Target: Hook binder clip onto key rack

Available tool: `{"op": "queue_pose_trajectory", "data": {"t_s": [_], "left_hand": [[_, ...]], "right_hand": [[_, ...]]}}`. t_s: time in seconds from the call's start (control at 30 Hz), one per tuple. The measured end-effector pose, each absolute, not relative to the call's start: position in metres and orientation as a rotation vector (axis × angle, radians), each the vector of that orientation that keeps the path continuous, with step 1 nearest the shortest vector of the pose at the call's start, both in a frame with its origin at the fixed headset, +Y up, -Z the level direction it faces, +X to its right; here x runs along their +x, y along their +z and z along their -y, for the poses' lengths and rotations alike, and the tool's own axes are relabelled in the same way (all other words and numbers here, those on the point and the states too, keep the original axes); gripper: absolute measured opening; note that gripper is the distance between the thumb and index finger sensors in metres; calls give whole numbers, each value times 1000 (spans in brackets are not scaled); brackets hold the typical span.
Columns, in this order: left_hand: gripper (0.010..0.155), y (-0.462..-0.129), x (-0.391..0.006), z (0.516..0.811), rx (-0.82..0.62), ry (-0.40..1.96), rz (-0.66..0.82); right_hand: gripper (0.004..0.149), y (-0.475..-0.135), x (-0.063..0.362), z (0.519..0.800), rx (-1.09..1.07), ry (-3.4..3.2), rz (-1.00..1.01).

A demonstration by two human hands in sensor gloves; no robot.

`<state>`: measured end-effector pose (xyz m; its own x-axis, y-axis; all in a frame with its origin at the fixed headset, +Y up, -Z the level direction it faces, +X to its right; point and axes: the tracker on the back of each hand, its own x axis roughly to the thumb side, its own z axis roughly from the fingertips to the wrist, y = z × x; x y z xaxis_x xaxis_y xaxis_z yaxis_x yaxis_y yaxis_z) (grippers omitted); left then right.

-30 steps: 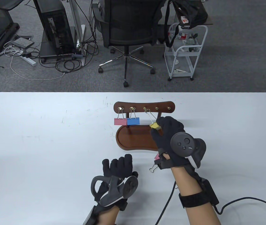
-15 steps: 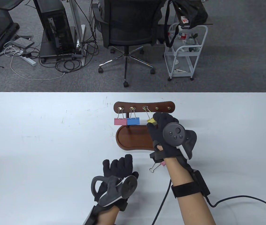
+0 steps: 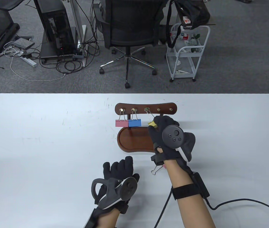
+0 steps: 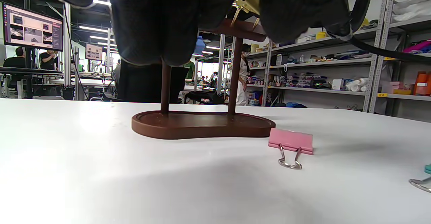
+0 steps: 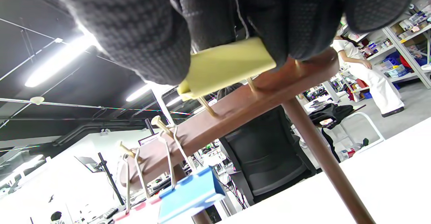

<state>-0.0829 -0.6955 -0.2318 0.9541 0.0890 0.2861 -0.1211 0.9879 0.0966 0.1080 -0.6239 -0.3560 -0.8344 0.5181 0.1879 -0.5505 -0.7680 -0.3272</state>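
Note:
The brown wooden key rack (image 3: 146,107) stands on an oval base (image 3: 134,140) at mid-table. A pink clip (image 3: 121,123) and a blue clip (image 3: 134,122) hang from its two left pegs. My right hand (image 3: 157,127) pinches a yellow binder clip (image 3: 152,123) just below the bar; its wire handle reaches up to the third peg (image 3: 146,109). In the right wrist view the yellow clip (image 5: 229,66) sits between thumb and fingers. My left hand (image 3: 119,169) rests on the table in front of the rack, holding nothing.
A loose pink clip (image 4: 291,141) lies on the table right of the base, half hidden under my right wrist in the table view (image 3: 157,168). A teal clip's edge (image 4: 425,175) shows at the far right of the left wrist view. Two right pegs (image 3: 165,109) are bare.
My right hand moved left and toward the rack with the yellow clip, and the clip's wire handle now reaches the third peg. The left hand stayed put.

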Motion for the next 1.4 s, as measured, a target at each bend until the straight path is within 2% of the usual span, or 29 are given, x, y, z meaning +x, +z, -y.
{"op": "queue_pose_trajectory", "data": {"t_s": [0.3,0.43,0.53,0.97,1.4], "left_hand": [[76,-232,-84,696,111,116,278],[76,-232,-85,696,109,119,276],[76,-232,-85,696,104,120,277],[76,-232,-84,696,93,126,277],[76,-232,-84,696,80,139,276]], "right_hand": [[59,-362,101,634,104,2543,491],[72,-367,99,642,83,2577,440],[77,-371,98,647,67,2597,423],[79,-385,93,668,39,2626,390],[78,-391,81,674,25,2698,378]]}}
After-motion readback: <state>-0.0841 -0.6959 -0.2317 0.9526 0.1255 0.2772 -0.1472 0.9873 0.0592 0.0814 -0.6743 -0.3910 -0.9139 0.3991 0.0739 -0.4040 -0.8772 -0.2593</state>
